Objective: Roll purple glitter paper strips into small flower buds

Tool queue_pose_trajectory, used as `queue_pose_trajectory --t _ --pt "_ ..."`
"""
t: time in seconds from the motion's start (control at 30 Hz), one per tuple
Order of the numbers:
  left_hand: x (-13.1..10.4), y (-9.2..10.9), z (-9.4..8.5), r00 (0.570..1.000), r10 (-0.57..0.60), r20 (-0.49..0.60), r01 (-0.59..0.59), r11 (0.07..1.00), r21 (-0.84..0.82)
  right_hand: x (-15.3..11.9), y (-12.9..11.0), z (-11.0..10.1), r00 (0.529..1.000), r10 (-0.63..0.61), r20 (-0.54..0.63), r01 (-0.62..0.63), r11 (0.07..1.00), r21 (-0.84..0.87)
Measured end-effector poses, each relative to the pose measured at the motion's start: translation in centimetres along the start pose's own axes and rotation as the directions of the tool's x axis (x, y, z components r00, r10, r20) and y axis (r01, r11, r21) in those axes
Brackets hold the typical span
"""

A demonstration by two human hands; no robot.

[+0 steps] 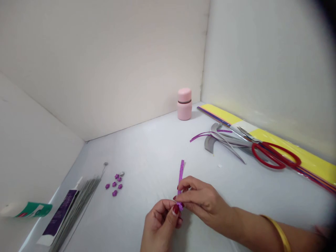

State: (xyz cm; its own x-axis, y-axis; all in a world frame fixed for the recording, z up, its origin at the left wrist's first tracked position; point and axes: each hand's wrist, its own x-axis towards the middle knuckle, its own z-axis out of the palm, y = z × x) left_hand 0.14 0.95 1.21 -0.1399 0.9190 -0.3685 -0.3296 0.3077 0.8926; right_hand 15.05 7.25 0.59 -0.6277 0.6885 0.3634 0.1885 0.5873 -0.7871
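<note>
Near the front of the table, my left hand [163, 220] pinches the folded end of a purple paper strip [181, 172] between thumb and forefinger. My right hand [202, 199] meets it from the right, its fingertips closed on the same strip just above the fold. The strip's free end sticks up and away from me past my right fingers. The fold itself is partly hidden by my fingertips. To the left lie several small purple paper stars [114, 193], with a silver star [121, 173] beside them.
At left are a bundle of thin wires [78, 213], a purple-labelled glue tube [61, 213] and a green-and-white tube [34, 209]. A pink flask [184, 105] stands at the back. Red-handled scissors [275, 155], grey strips [227, 140] and a yellow paper pack [278, 140] lie at right.
</note>
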Motion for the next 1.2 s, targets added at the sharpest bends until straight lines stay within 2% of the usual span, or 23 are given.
queue_pose_trajectory --t 0.13,0.23,0.47,0.67,0.8,0.83,0.97,1.0,1.07,1.2 --pt "-0.5 -0.5 0.4 0.988 0.106 -0.115 -0.102 0.994 0.046 -0.2 -0.5 0.3 1.0 -0.008 0.013 0.007 0.998 0.07" --pt "-0.7 -0.9 0.6 0.966 0.173 -0.19 -0.162 0.984 0.074 -0.3 -1.1 0.4 0.998 0.025 0.049 -0.032 0.99 0.138" --pt "-0.8 -1.3 0.9 0.941 0.241 -0.237 -0.241 0.97 0.031 -0.2 -1.6 0.6 0.994 0.102 0.047 -0.11 0.965 0.239" --pt "-0.7 -2.0 0.5 0.911 0.346 -0.223 -0.305 0.931 0.199 -0.1 -1.4 0.8 0.981 0.192 0.025 -0.19 0.932 0.31" --pt "-0.4 -2.1 0.0 0.879 0.408 -0.247 -0.359 0.907 0.22 0.1 -1.4 0.8 0.963 0.266 0.04 -0.263 0.902 0.343" --pt "-0.4 -2.0 -0.1 0.871 0.432 -0.234 -0.38 0.894 0.236 0.1 -1.3 0.8 0.958 0.281 0.049 -0.28 0.891 0.357" --pt "-0.3 -1.5 -0.4 0.834 0.548 -0.068 -0.499 0.801 0.33 0.2 -1.2 1.0 0.932 0.35 0.095 -0.352 0.807 0.474" --pt "-0.3 -1.4 -0.4 0.837 0.544 -0.054 -0.501 0.803 0.322 0.2 -1.2 1.0 0.924 0.368 0.104 -0.368 0.782 0.504" --pt "-0.2 -1.2 -0.5 0.879 0.47 -0.083 -0.437 0.863 0.255 0.2 -1.3 1.1 0.916 0.387 0.102 -0.38 0.761 0.526" --pt "0.1 -1.2 -0.5 0.966 0.201 -0.163 -0.187 0.978 0.095 0.1 -1.5 1.1 0.909 0.391 0.141 -0.411 0.791 0.454"
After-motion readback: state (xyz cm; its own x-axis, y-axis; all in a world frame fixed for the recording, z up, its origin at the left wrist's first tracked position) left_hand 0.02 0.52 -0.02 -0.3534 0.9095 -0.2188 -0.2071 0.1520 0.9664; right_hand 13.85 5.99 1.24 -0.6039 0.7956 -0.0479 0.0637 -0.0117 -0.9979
